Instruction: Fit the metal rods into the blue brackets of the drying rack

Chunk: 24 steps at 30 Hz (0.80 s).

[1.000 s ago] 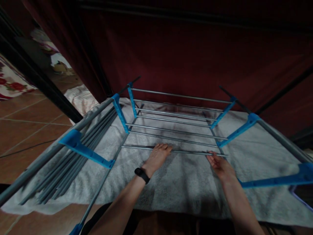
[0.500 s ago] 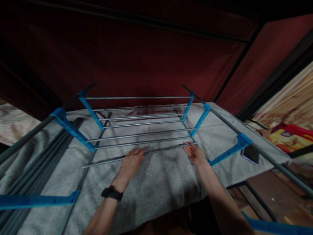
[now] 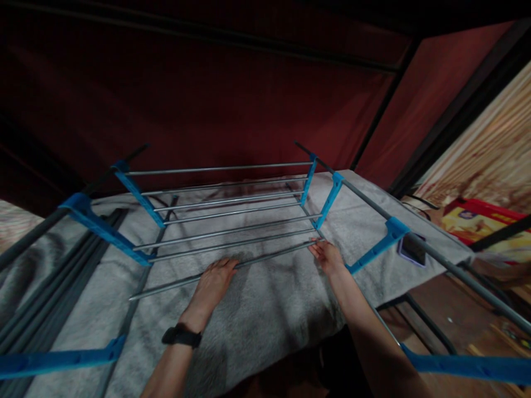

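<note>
A thin grey metal rod [image 3: 269, 256] lies slantwise across the rack frame, its left end lower in view. My left hand [image 3: 215, 281], wearing a dark wristband, is closed over the rod left of its middle. At the rod's right end, my right hand [image 3: 327, 256] pinches it between thumb and fingers; the very tip is partly hidden. Behind it, several crossbars [image 3: 232, 237] join the blue plastic brackets on both sides. A right-hand blue bracket [image 3: 329, 202] and a left-hand one [image 3: 110, 235] slope from upper grey tubes to lower ones. The held rod appears apart from the fitted crossbars.
Grey fleece cloth [image 3: 265, 315] covers the surface below the frame. Loose grey tubes [image 3: 62, 284] lie bundled at left. A phone [image 3: 412, 250] rests at the right, behind a long tube [image 3: 452, 269]. A red-and-yellow package [image 3: 485, 224] is farther right; a dark red panel [image 3: 232, 99] stands behind.
The view has shifted slightly, so the frame and cloth sit farther left. Both hands keep their hold on the rod, which stays at nearly the same slant.
</note>
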{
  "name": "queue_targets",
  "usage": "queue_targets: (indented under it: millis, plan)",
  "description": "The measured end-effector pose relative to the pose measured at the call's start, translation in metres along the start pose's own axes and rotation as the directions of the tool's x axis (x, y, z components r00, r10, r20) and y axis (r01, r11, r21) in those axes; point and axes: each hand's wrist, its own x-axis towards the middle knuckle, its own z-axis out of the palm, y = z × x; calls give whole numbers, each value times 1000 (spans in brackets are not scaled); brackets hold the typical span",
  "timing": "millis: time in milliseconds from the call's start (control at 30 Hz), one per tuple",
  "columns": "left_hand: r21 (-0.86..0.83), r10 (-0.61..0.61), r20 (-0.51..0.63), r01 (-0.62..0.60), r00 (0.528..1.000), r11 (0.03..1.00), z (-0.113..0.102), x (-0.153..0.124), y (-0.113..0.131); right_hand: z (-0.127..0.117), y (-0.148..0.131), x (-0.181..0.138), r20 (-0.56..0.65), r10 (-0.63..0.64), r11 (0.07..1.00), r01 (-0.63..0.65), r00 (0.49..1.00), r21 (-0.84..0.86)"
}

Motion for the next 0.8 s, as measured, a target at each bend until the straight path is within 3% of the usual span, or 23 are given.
queue_targets:
  millis: [800]
  plan:
    - [-17,48,42,-48,998,999,4,-6,8,-4,0,9,-94,-147,987,140,985,-79]
